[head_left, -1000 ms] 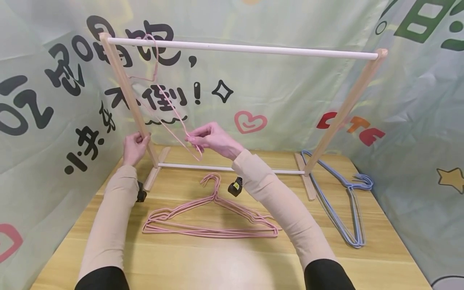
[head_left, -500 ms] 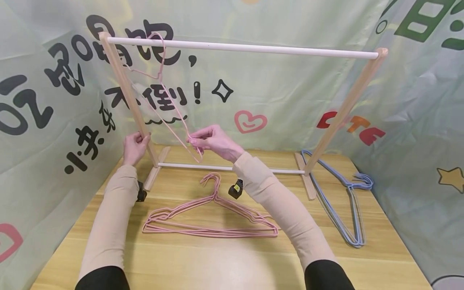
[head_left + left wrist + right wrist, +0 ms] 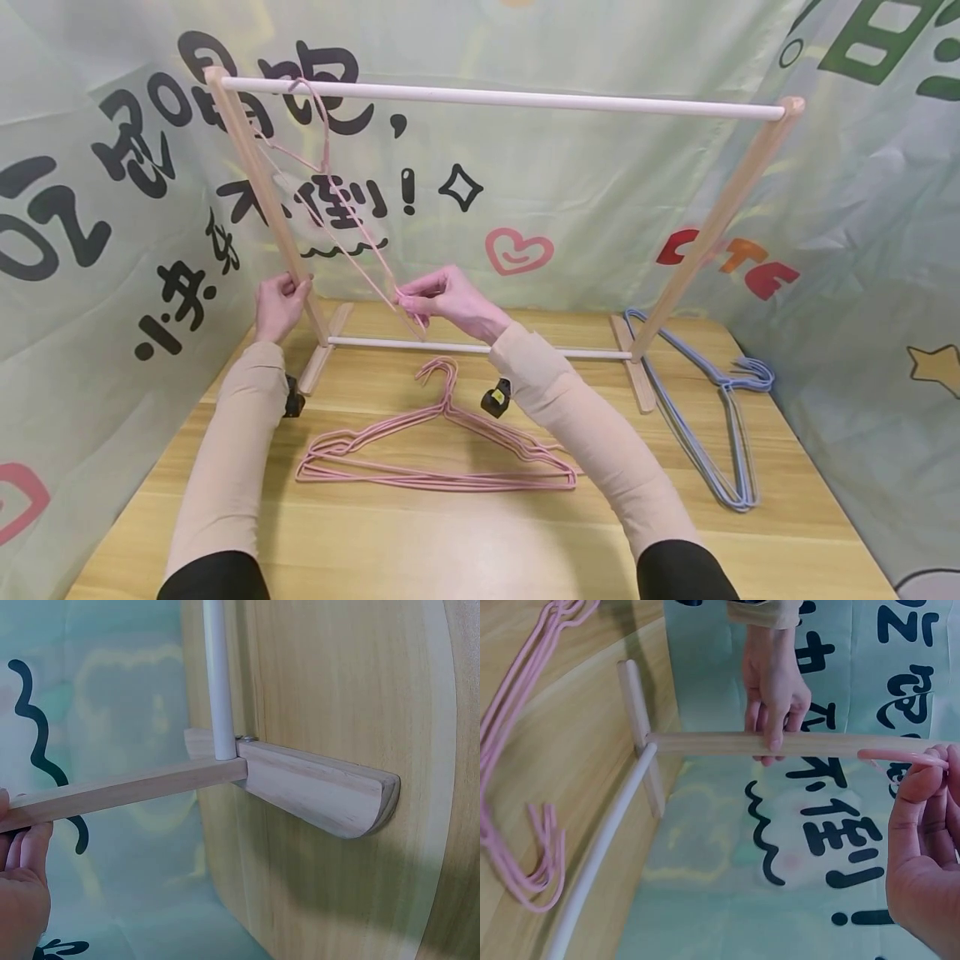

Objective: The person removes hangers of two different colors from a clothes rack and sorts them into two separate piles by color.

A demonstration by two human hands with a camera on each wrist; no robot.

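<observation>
My left hand [image 3: 277, 307] grips the lower part of the wooden rack's left upright [image 3: 262, 183], fingers and thumb on either side of it. In my right hand [image 3: 453, 302], thumb and fingers pinch one lower corner of a pink clothes hanger [image 3: 326, 142]. The hanger slants up to the left, its hook at the left end of the white top rail [image 3: 525, 99]; whether the hook bears on the rail I cannot tell. Seen from the right wrist, the pinched hanger corner [image 3: 904, 757] shows in the fingers. The left wrist view catches part of the left hand [image 3: 26, 870] against the upright.
A stack of several pink hangers [image 3: 447, 404] lies on the wooden table [image 3: 420, 542] in front of the rack. Blue hangers [image 3: 731, 385] lie right of the rack's right foot [image 3: 637, 375]. A white lower bar [image 3: 585, 354] joins the feet. Printed cloth [image 3: 600, 183] hangs behind.
My right hand has shifted slightly right and down with the hanger corner. The hanger's hook first moved right along the rail, then back left and a bit lower. The left hand stays put.
</observation>
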